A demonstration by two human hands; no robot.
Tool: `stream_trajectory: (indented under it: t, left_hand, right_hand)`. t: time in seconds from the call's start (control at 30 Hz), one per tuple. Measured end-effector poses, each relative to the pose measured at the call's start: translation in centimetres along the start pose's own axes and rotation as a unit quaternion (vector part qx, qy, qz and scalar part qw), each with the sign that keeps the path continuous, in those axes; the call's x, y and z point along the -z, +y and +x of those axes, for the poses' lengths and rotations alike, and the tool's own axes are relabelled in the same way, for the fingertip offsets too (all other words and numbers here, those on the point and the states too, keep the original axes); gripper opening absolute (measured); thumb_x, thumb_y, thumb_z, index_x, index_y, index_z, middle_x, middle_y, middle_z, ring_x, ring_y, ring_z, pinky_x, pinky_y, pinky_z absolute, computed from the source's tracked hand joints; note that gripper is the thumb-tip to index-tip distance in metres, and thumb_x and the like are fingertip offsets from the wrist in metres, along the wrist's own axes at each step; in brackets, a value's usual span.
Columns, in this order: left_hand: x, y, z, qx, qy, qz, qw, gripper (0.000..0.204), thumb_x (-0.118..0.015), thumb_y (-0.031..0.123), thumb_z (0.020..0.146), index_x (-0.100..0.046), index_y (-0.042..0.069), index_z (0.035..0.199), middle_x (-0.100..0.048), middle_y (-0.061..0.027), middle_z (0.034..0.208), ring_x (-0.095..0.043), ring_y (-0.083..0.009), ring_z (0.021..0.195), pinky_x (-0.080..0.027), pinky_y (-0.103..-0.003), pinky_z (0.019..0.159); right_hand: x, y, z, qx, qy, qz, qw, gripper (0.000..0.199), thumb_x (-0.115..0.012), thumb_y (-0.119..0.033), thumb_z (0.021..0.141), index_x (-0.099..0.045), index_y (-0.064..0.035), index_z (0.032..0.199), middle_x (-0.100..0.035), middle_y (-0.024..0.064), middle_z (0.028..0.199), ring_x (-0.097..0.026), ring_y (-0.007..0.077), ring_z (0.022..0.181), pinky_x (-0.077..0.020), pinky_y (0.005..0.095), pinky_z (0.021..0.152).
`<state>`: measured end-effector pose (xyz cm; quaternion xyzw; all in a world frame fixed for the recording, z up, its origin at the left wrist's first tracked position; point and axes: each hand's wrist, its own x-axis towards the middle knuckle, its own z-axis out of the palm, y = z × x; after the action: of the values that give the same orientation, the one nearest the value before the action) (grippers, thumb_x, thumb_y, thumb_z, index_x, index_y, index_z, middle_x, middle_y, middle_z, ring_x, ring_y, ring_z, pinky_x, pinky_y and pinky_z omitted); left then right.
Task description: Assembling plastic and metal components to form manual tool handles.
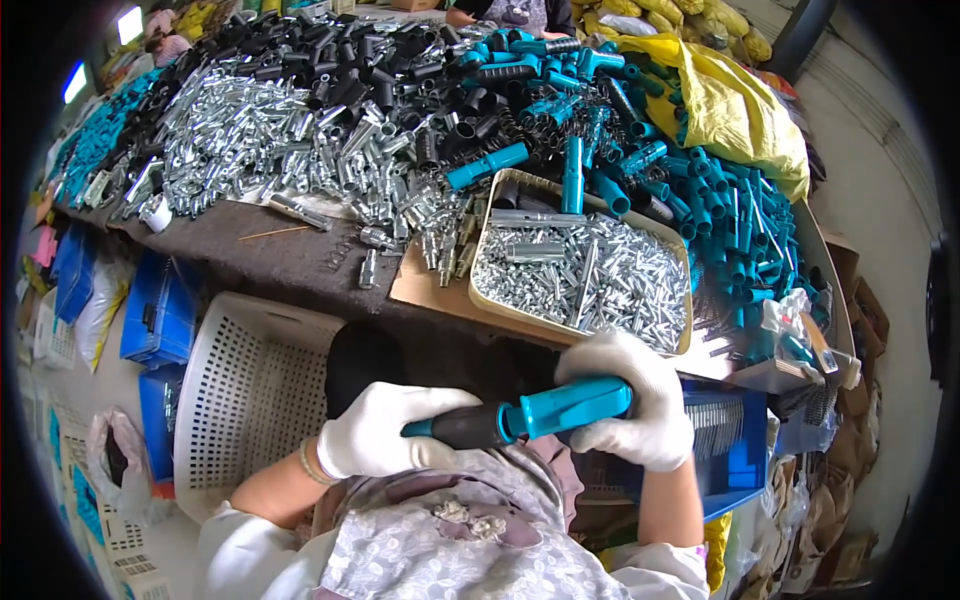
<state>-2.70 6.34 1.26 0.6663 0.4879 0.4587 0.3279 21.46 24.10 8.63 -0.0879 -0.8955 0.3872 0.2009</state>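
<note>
I find both gloved hands closed on one tool handle [520, 415], which lies nearly level between them, just above the lap, its teal end slightly raised toward the right. The left hand [385, 430] is wrapped round the black grip end, fingers curled over it. The right hand [635, 400] is clamped round the teal end, which disappears into the fist. Directly beyond the hands, on the bench edge, I note a shallow metal tray [480, 255] filled with small silver pins, resting on a sheet of cardboard [425, 285]. Behind it the bench carries heaps of silver metal parts [260, 140], black tubes [350, 70] and teal handles [730, 220]. A white perforated basket [250, 385] stands below the bench on the left; a blue crate [735, 450] sits just beside the right hand.
</note>
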Motion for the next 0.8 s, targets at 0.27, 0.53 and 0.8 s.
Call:
stream_trajectory:
  t: [0.27, 0.53, 0.8]
  left_hand:
    - [1.8, -1.2, -1.4, 0.050, -0.046, 0.055, 0.996, 0.064, -0.080, 0.047, 0.077, -0.065, 0.003, 0.120, -0.071, -0.0173, 0.097, -0.072, -0.0248, 0.084, -0.055, -0.034, 0.074]
    - [4.5, -1.0, 0.7, 0.252, -0.342, -0.079, 0.902, 0.059, -0.071, 0.043, 0.087, -0.062, 0.000, 0.127, -0.068, -0.0058, 0.076, -0.060, -0.0104, 0.062, -0.050, -0.027, 0.057]
    - [4.0, 0.7, 0.9, 0.133, -0.214, 0.089, 0.964, 0.048, -0.073, 0.041, 0.081, -0.069, 0.008, 0.116, -0.068, -0.0158, 0.077, -0.067, -0.0269, 0.062, -0.053, -0.037, 0.061]
  right_hand:
    - [-3.7, -0.7, 0.2, 0.145, -0.044, -0.253, 0.956, 0.044, -0.074, -0.017, 0.071, -0.069, -0.0172, 0.114, -0.061, 0.0037, 0.080, -0.061, 0.0222, 0.073, -0.0511, 0.0386, 0.076]
    - [-4.7, -0.1, -0.6, 0.411, -0.052, -0.401, 0.817, 0.040, -0.070, -0.023, 0.069, -0.070, -0.0335, 0.108, -0.055, -0.0013, 0.094, -0.054, 0.0184, 0.087, -0.0468, 0.0405, 0.089]
    - [-4.9, 0.2, -0.6, 0.122, -0.089, -0.156, 0.976, 0.050, -0.076, -0.014, 0.069, -0.067, -0.0079, 0.118, -0.067, 0.0067, 0.081, -0.066, 0.0259, 0.068, -0.0539, 0.0349, 0.066]
